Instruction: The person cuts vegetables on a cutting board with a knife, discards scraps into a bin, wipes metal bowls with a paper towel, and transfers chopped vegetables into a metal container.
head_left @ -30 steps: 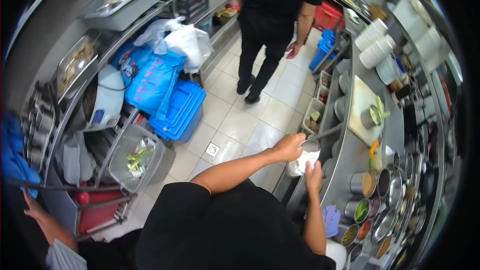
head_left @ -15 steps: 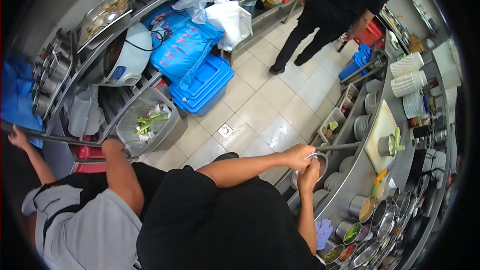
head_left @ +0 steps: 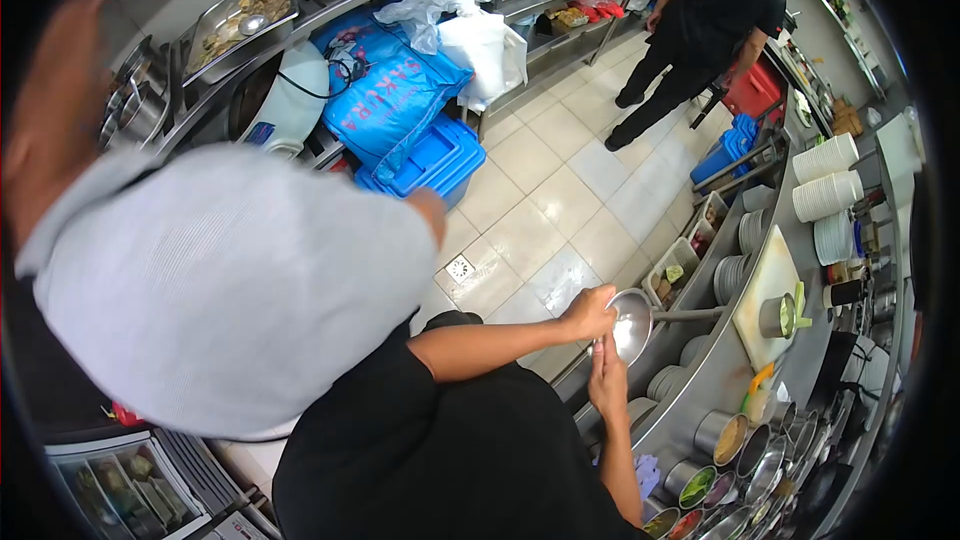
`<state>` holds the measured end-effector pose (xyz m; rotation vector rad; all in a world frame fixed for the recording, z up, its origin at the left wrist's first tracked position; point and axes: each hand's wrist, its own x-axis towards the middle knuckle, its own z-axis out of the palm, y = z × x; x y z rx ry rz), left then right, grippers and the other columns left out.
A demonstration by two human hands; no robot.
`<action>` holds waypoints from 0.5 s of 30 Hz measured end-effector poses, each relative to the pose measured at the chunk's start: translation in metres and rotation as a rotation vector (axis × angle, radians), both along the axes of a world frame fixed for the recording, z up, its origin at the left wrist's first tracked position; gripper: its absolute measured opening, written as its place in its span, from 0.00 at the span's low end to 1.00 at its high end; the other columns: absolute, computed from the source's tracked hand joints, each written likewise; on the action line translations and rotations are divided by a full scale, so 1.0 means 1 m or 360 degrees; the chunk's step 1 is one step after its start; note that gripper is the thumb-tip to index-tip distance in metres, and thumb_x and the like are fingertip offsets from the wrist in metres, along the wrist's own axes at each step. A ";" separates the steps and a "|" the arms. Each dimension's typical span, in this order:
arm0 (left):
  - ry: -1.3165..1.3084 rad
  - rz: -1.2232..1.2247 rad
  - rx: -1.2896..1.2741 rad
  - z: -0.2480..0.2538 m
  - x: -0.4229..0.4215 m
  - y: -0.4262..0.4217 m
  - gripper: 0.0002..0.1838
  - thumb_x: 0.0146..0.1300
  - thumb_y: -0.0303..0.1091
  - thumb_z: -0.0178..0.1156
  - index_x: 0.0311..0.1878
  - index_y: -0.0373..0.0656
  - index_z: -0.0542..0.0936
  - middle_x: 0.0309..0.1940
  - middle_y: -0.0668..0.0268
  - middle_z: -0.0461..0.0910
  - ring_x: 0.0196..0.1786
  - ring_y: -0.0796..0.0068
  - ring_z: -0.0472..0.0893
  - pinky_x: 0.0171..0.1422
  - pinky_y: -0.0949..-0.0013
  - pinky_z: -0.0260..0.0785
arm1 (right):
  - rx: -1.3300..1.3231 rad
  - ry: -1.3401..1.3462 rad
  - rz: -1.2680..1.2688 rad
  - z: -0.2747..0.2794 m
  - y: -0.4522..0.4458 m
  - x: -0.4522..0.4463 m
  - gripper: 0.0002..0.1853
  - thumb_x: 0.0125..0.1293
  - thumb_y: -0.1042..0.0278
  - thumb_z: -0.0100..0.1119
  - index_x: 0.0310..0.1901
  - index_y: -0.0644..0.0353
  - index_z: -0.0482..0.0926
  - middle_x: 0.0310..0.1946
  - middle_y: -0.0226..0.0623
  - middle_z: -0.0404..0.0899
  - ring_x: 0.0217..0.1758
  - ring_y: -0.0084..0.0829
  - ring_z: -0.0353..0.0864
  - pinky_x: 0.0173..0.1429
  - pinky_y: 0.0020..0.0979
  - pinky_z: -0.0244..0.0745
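A shiny metal bowl [head_left: 632,328] is held between my two hands, tilted so its hollow inside shows. My left hand [head_left: 588,314] grips the rim at its left side, fingers closed. My right hand [head_left: 606,376] is closed on the lower edge, just beneath the left one. The bowl is beside the edge of the steel counter [head_left: 690,380], above the stacked plates [head_left: 668,380] on the shelf below.
A person in grey [head_left: 220,280] is close at my left; another in black [head_left: 715,20] stands farther up the aisle. The counter bears a cutting board [head_left: 757,285], a metal cup [head_left: 775,317], and several food containers [head_left: 722,437]. A blue lidded bin [head_left: 435,160] stands on the floor.
The bowl has turned to show more of its inside, and my hands have shifted slightly left. The person in grey has come closer and higher in view, covering the waste bin.
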<state>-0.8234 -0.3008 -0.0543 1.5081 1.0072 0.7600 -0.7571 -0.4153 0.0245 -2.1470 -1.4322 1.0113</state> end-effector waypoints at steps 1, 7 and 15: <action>0.0034 0.0031 -0.0063 -0.003 0.000 -0.004 0.08 0.51 0.29 0.54 0.30 0.33 0.69 0.26 0.44 0.74 0.31 0.42 0.75 0.36 0.51 0.66 | 0.0273 0.0078 0.0130 -0.017 -0.001 0.000 0.21 0.69 0.69 0.46 0.62 0.65 0.64 0.41 0.59 0.77 0.45 0.56 0.76 0.48 0.44 0.71; -0.0248 -0.0086 -0.1231 -0.041 -0.011 0.003 0.02 0.50 0.25 0.54 0.25 0.38 0.71 0.17 0.66 0.68 0.16 0.78 0.65 0.12 0.71 0.48 | 0.0693 -0.0572 0.0525 -0.005 -0.006 0.002 0.13 0.63 0.71 0.54 0.49 0.63 0.74 0.35 0.52 0.78 0.39 0.50 0.77 0.46 0.43 0.70; -0.0372 -0.1197 -0.2074 -0.044 -0.023 0.012 0.10 0.53 0.27 0.56 0.20 0.48 0.67 0.14 0.75 0.60 0.12 0.89 0.53 0.11 0.84 0.40 | 0.0973 -0.0231 0.0853 0.061 -0.025 0.050 0.07 0.57 0.70 0.62 0.30 0.63 0.76 0.25 0.43 0.74 0.30 0.45 0.74 0.42 0.41 0.68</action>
